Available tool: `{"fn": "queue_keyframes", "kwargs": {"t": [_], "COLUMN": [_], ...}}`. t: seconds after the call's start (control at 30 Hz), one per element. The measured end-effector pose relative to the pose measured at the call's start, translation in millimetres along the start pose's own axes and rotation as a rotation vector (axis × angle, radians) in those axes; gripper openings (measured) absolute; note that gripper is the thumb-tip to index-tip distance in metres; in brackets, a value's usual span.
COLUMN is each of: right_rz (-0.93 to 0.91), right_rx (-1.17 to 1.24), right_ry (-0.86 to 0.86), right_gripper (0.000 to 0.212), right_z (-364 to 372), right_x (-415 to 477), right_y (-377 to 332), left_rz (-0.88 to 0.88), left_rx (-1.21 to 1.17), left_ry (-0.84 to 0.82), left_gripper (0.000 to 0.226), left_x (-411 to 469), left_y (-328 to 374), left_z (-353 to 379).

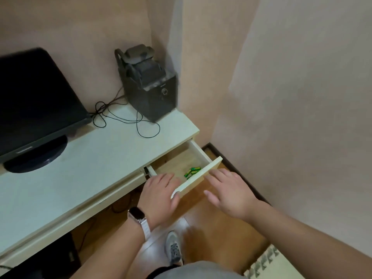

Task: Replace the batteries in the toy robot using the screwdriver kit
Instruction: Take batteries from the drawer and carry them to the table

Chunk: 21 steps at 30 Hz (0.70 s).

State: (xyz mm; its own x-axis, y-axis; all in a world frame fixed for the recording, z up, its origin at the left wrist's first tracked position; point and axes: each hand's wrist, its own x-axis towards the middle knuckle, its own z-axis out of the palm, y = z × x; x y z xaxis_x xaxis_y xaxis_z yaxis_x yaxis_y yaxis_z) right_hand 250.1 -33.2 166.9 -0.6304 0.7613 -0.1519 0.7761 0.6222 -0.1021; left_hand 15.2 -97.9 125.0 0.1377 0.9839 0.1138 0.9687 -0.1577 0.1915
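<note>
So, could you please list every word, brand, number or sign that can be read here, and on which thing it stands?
No text here can be read with certainty.
Black box: small pale mark above its knob, too blurred to read.
Monitor: pale strip on its lower edge, too blurred to read.
Green batteries in the drawer: print too small to read.
Watch: dark screen, nothing shown.
</note>
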Motion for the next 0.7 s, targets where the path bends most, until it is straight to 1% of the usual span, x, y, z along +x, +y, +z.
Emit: {"fn": "queue_keyframes", "kwargs": {"t": [0.2, 0.37, 0.43, 0.53, 0.6, 0.67, 0.7], "right_rz": [0.065, 0.115, 0.094, 0.042, -0.001, -0.049, -0.071], "right_rx": [0.043, 0.055, 0.051, 0.072, 0.084, 0.109, 0.124], "right_ry": [-0.088, -0.222, -0.250, -0.287, -0.323, -0.359, -0.373], "right_gripper": [0.055, 0.066, 0.062, 0.055, 0.054, 0.055, 0.054], "right_z": [12, 31, 38, 51, 63, 76, 84], "right_x": [55, 81, 93, 111, 125, 140, 148], "right_y": [10, 38, 50, 62, 71, 80, 84], "left_rz": [0.043, 0.026, 0.013, -0.022, -0.103, -0.243, -0.321], "left_rx": [-0.077, -0.101, -0.106, -0.186, -0.280, -0.390, -0.446], "left_ry": [-0.091, -0.211, -0.250, -0.294, -0.385, -0.444, -0.468], "left_gripper": [0.041, 0.042, 0.043, 0.042, 0.047, 0.054, 0.051], "left_x": [47, 73, 83, 98, 109, 117, 121], "left_y": [-34, -49, -48, -43, -40, -38, -37], "left_z": [13, 36, 47, 65, 79, 95, 106]}}
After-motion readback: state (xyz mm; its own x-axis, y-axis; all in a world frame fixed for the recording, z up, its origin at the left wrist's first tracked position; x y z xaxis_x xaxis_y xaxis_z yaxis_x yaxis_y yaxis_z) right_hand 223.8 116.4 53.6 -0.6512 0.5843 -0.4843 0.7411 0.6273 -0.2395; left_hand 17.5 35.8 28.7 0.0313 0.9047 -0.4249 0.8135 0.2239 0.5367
